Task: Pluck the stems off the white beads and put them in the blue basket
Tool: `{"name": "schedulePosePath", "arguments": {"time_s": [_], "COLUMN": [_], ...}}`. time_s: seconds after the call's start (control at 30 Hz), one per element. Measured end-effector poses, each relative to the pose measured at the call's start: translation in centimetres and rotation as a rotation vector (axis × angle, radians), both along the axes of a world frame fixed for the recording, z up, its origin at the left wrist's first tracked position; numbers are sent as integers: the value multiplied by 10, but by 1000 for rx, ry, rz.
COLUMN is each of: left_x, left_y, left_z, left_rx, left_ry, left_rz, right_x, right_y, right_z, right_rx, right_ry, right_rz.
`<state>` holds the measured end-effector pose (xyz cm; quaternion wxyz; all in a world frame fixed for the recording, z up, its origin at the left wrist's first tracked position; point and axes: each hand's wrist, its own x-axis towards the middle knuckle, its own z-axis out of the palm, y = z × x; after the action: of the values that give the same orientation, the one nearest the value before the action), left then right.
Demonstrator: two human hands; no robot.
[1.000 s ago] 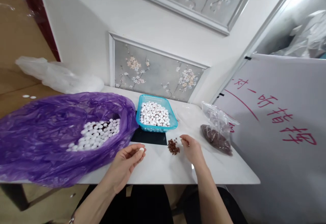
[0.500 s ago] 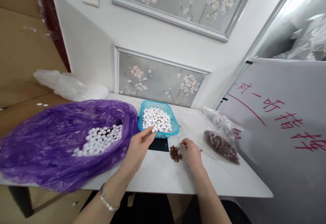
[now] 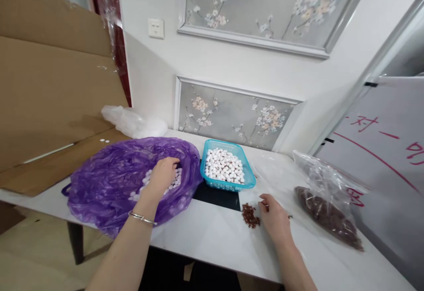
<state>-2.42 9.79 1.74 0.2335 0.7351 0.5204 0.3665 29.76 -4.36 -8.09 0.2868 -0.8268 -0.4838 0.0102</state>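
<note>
My left hand (image 3: pixel 163 175) reaches into the purple plastic bag (image 3: pixel 102 167), over small round white pieces (image 3: pixel 174 184). Its fingers point down and away, and the fingertips are hidden, so I cannot tell their grip. My right hand (image 3: pixel 273 216) rests on the table beside a small heap of reddish-brown bits (image 3: pixel 251 216). Thumb and fingers are pinched together around what looks like one tiny brown bit. Between the hands stands a blue plastic basket (image 3: pixel 247 178), holding many white pieces (image 3: pixel 223 165) with reddish-brown showing among them.
A clear bag of brown bits (image 3: pixel 327 216) lies on the white table (image 3: pixel 212 233) at right. Under the basket is a black flat sheet (image 3: pixel 218 197). Cardboard (image 3: pixel 56 88) stands at left, with white plastic wrap (image 3: pixel 135 123) behind the purple bag. A whiteboard (image 3: pixel 391 163) leans at right.
My left hand has moved left from the basket's front edge, where it held a white piece, into the purple bag. My right hand stays by the brown heap. The view has turned left.
</note>
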Motion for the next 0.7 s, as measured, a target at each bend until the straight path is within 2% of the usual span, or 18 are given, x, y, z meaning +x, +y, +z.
{"name": "schedulePosePath", "arguments": {"time_s": [0.07, 0.17, 0.33, 0.43, 0.53, 0.63, 0.7], "left_x": [-12, -17, -17, -17, -10, 6, 19], "left_y": [9, 16, 15, 9, -5, -33, -55], "left_z": [-7, -16, -18, -9, 4, 9, 7], "left_rx": [-17, -47, -85, -91, -121, -232, -353], "left_ry": [111, 224, 233, 110, -101, -365, -531], "left_rz": [9, -4, -29, -34, -61, -157, -237], "right_x": [0, -1, -4, -4, -1, -5, -16], "right_y": [0, 0, -1, -1, -1, -3, -7], "right_z": [-1, 0, 2, 5, 13, 24, 32], "right_rx": [8, 25, 87, 156, 240, 342, 404], "right_ry": [8, 22, 90, 175, 296, 431, 536], "right_rz": [12, 42, 47, 26, 12, 11, 38]}}
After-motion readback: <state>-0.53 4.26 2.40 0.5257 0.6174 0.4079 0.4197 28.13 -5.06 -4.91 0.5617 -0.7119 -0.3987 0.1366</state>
